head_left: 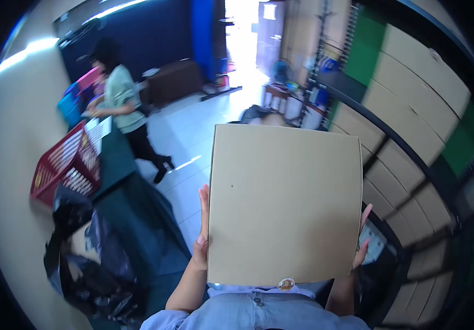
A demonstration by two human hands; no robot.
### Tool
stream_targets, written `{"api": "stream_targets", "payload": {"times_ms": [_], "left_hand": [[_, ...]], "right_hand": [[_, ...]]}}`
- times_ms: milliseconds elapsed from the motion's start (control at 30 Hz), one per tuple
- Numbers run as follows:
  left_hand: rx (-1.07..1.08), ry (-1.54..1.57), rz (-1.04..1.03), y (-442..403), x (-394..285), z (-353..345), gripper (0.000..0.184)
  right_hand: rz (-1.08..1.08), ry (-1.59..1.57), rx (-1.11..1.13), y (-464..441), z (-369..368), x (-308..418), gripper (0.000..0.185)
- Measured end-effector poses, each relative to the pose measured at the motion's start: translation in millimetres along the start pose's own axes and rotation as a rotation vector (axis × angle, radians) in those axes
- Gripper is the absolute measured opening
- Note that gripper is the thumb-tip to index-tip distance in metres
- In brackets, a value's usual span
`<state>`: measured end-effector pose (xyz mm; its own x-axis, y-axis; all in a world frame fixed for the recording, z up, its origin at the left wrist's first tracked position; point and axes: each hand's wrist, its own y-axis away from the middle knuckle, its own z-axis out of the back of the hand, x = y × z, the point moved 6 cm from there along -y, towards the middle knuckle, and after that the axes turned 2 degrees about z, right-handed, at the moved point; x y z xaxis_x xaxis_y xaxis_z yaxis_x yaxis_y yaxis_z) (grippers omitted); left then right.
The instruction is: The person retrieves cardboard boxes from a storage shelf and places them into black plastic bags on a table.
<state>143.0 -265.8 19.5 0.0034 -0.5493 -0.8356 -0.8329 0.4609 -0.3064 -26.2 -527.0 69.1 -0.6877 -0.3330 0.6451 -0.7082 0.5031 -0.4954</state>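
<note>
A flat brown cardboard box (285, 203) fills the middle of the view, held up in front of my chest. A small round sticker (286, 284) sits at its near edge. My left hand (201, 225) presses against the box's left side, fingers pointing up along it. On the opposite side my right hand (362, 242) grips the box, with part of the palm and fingers hidden behind it. The underside of the box cannot be seen.
To my left runs a table under a dark green cloth (118, 165), bearing a red plastic basket (66, 159) and a black plastic bag (94, 264). A person (121, 99) stands beyond it. Racks of stacked cardboard boxes (413, 93) line the right.
</note>
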Motion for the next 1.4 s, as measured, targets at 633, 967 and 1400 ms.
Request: {"api": "stream_targets", "payload": {"times_ms": [633,967,1400], "left_hand": [[-0.804,-0.294,-0.518,55.8,-157.9,159.9,0.085],[-0.928,0.336,-0.756,110.3,-186.4,321.2,0.061],[-1.732,0.059,-1.033,274.2,-97.7,318.2,0.051]], "right_hand": [[-0.781,-0.478,0.927,-151.3,-263.0,-345.4,0.082],[-0.57,-0.283,1.442,-137.2,-484.8,-426.2,0.08],[-1.226,-0.22,1.737,1.9,-591.5,-473.2,0.075]]}}
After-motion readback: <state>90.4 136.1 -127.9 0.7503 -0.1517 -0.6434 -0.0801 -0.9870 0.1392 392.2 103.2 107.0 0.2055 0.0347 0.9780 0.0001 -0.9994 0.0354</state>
